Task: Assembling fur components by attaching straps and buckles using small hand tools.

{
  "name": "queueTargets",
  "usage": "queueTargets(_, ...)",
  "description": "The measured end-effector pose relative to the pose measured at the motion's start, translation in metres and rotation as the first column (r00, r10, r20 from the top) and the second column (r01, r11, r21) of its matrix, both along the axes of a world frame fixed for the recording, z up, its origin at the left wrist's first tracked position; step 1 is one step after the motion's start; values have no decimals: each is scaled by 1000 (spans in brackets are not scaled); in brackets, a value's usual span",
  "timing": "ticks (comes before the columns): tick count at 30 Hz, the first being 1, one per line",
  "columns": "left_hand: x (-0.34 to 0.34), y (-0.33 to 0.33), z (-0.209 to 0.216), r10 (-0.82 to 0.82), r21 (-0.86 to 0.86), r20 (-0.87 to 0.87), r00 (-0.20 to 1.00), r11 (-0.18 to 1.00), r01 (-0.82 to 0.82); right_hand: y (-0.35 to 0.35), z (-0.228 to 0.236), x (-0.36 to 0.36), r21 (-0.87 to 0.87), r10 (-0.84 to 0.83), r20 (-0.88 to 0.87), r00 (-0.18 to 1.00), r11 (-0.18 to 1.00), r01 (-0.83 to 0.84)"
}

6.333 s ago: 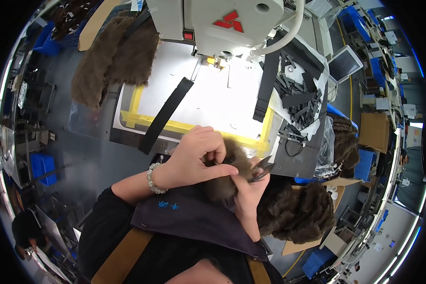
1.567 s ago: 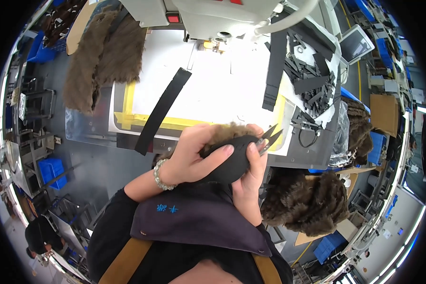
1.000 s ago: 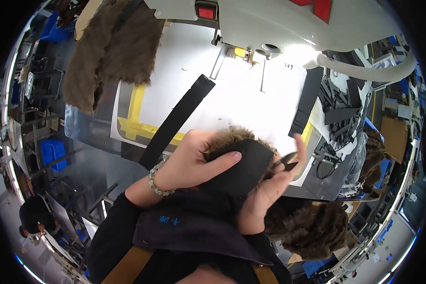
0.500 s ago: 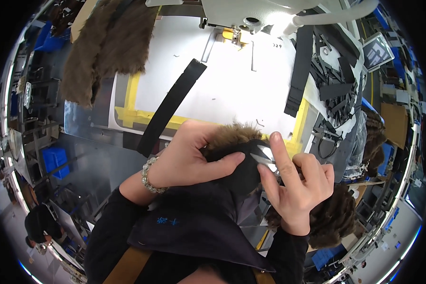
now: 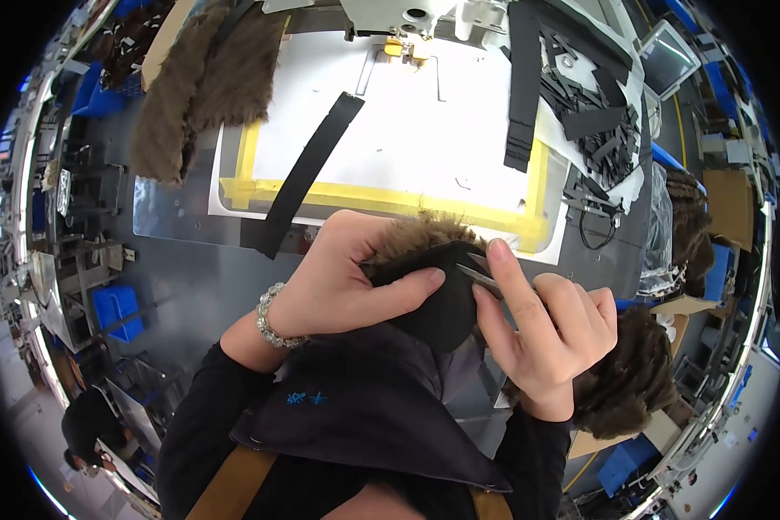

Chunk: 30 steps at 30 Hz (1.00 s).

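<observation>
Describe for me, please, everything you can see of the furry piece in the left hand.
The furry piece has a rounded, matte black face, fabric-like, with shaggy brown fur along its far edge. The left hand grips it, thumb on the black face. Metal snips in the right hand point at its right part; contact is unclear. It is held at the near side of the white work surface, its underside hidden.

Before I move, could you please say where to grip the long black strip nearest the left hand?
Probably pinch the long black strip by its near end, from the person's side: it lies slanted, that end at the table's front edge, clear of the left hand.
</observation>
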<state>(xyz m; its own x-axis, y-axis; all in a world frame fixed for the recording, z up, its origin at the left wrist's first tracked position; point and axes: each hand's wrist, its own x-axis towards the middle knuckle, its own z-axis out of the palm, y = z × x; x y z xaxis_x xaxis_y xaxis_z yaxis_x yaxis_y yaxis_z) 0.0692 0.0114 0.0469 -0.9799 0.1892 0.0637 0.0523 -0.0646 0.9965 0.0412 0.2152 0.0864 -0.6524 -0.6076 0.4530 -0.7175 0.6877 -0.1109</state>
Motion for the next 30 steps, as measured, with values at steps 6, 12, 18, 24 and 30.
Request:
queueTargets(6,11,13,9,-35,-99,-34,999,995,32,19,1,19,-69,-13,-15,1000,998,12)
queueTargets(12,20,27,20,-75,-141,23,997,987,78,33,1,33,-84,-47,-69,997,996,42)
queueTargets(18,28,36,21,-102,-54,112,989,993,108,41,-4,44,-136,-51,-110,993,990,36)
queueTargets(24,33,35,19,-195,111,151,969,977,180,43,-4,52,-139,-38,-142,989,990,18)
queueTargets(30,36,32,21,-199,73,134,971,979,191,42,-4,58,-131,-68,-136,988,990,50)
